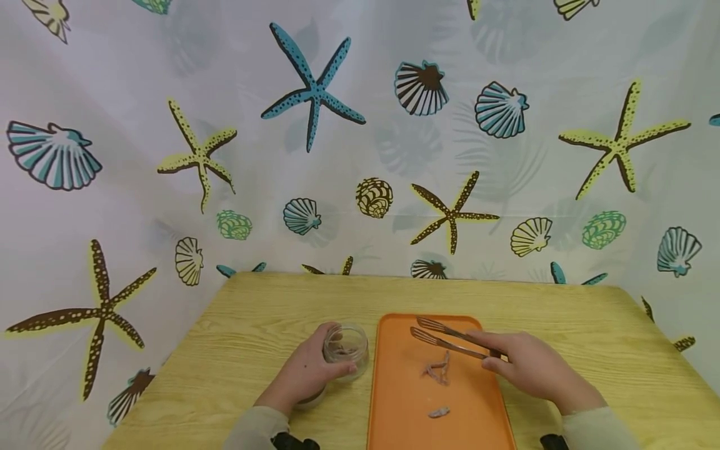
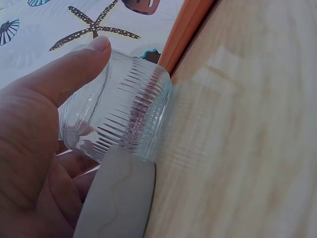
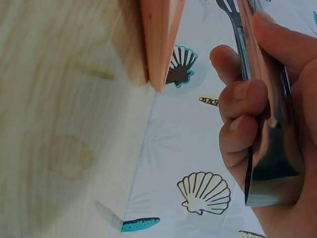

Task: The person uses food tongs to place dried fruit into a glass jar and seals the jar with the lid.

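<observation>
My left hand point(image 1: 306, 365) grips a clear glass jar point(image 1: 355, 362) that stands on the table just left of the orange tray point(image 1: 388, 400). Through the ribbed wall of the jar point(image 2: 133, 106), some brownish-pink bits show inside. A pale, round-edged object point(image 2: 119, 193) lies right beside the jar, partly under my left wrist in the head view. My right hand point(image 1: 531, 362) holds metal tongs point(image 1: 455, 342) with slotted ends, their two arms apart over the tray. Below them lies a small clump of thin pinkish-grey strips point(image 1: 437, 370), and nearer to me a single short piece point(image 1: 439, 412).
The tray has a raised rim along its sides and rests on a light wood-grain table point(image 1: 270, 312). Behind and beside the table hangs a white curtain point(image 1: 349, 169) printed with starfish and shells.
</observation>
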A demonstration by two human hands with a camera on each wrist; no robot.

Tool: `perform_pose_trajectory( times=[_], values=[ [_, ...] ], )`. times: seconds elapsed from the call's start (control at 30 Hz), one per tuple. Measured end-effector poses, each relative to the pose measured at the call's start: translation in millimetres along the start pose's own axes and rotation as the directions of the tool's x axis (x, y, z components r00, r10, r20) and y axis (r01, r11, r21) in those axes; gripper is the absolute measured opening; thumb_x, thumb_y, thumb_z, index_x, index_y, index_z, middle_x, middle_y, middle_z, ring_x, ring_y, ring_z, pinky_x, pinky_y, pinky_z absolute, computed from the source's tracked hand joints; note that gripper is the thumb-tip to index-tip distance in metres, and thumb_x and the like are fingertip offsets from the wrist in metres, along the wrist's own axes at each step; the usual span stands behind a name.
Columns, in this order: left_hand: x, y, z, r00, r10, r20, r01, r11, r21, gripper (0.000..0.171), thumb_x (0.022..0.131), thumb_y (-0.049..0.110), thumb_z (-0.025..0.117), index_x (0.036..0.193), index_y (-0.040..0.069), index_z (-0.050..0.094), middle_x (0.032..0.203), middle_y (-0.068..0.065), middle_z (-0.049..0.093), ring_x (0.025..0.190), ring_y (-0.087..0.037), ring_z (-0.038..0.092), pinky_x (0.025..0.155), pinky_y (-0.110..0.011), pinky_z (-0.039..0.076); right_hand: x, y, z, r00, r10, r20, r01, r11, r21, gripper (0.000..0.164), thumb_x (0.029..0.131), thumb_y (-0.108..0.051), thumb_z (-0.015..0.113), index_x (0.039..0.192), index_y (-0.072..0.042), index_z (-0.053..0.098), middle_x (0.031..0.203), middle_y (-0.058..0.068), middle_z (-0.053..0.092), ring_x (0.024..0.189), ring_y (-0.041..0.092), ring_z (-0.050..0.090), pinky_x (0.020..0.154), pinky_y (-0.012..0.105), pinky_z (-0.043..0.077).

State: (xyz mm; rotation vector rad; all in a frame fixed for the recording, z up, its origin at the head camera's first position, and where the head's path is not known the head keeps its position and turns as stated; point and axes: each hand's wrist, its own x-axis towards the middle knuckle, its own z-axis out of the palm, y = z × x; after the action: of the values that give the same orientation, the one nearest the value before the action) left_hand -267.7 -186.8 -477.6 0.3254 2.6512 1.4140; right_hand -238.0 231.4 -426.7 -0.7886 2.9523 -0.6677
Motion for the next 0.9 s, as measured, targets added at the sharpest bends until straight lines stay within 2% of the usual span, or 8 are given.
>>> perform_pose_trajectory(
  times=[0.2,0.4,0.57,0.67,0.73,0.83,0.9],
  values=[
    [0.4,0.4,0.1,1.000,0.005,-0.005,-0.005,1.000,0.012,0.095,0.080,0.049,0.085,0.155,0.015,0.037,0.146,-0.005,0.054,0.133,-0.029,0.050,0.108,-0.055,0.039,-9,9,-1,1.000,0.026,0.004,-0.026,1.000,-0.012,0.050,0.097,-0.029,0.070,0.145,-0.026,0.059,0.133,0.005,0.066,0.110,0.025,0.067,0.085,0.048,0.055],
    [1.2,-0.9,1.0,1.000,0.011,-0.010,-0.011,1.000,0.006,0.094,0.080,0.049,0.085,0.154,0.015,0.038,0.145,-0.005,0.054,0.133,-0.029,0.051,0.107,-0.055,0.040,-15,14,0,0.996,0.066,0.063,-0.068,0.998,0.017,0.047,0.097,-0.030,0.070,0.143,-0.024,0.061,0.134,0.007,0.065,0.116,0.031,0.064,0.088,0.051,0.054],
    [1.5,-2.1,1.7,1.000,0.010,-0.015,-0.010,1.000,0.001,0.095,0.079,0.050,0.085,0.154,0.016,0.038,0.145,-0.004,0.054,0.133,-0.028,0.051,0.107,-0.054,0.040,-17,17,-1,0.994,0.061,0.087,-0.066,0.997,0.048,0.047,0.097,-0.030,0.070,0.143,-0.021,0.062,0.134,0.009,0.064,0.118,0.034,0.063,0.092,0.054,0.052],
    [1.6,-2.7,1.7,1.000,0.010,-0.015,-0.010,1.000,0.006,0.095,0.079,0.050,0.085,0.155,0.016,0.038,0.145,-0.004,0.054,0.133,-0.028,0.051,0.107,-0.054,0.040,-17,18,-1,0.994,0.056,0.093,-0.061,0.997,0.052,0.046,0.097,-0.030,0.070,0.141,-0.022,0.063,0.131,0.009,0.067,0.111,0.029,0.067,0.086,0.050,0.055],
    [1.4,-2.7,1.6,1.000,0.009,-0.014,-0.009,1.000,0.006,0.095,0.079,0.050,0.085,0.155,0.016,0.038,0.145,-0.004,0.054,0.133,-0.028,0.051,0.107,-0.055,0.040,-17,19,0,0.994,0.057,0.092,-0.061,0.997,0.045,0.045,0.097,-0.030,0.069,0.141,-0.023,0.063,0.128,0.007,0.068,0.102,0.021,0.068,0.078,0.043,0.055],
    [1.4,-3.0,1.5,1.000,0.005,-0.012,-0.005,1.000,0.002,0.096,0.079,0.050,0.085,0.155,0.016,0.038,0.145,-0.004,0.054,0.132,-0.028,0.051,0.107,-0.055,0.041,-16,21,0,0.994,0.070,0.087,-0.072,0.997,0.028,0.043,0.097,-0.030,0.069,0.140,-0.025,0.064,0.124,0.005,0.070,0.088,0.009,0.063,0.069,0.035,0.048],
    [1.3,-2.8,1.2,1.000,0.005,-0.008,-0.005,1.000,0.001,0.096,0.079,0.050,0.085,0.155,0.016,0.037,0.145,-0.004,0.054,0.132,-0.028,0.051,0.107,-0.055,0.041,-17,21,-1,0.993,0.086,0.083,-0.088,0.996,0.026,0.043,0.098,-0.030,0.069,0.140,-0.026,0.064,0.123,0.005,0.070,0.081,0.006,0.059,0.067,0.034,0.044]
  ],
)
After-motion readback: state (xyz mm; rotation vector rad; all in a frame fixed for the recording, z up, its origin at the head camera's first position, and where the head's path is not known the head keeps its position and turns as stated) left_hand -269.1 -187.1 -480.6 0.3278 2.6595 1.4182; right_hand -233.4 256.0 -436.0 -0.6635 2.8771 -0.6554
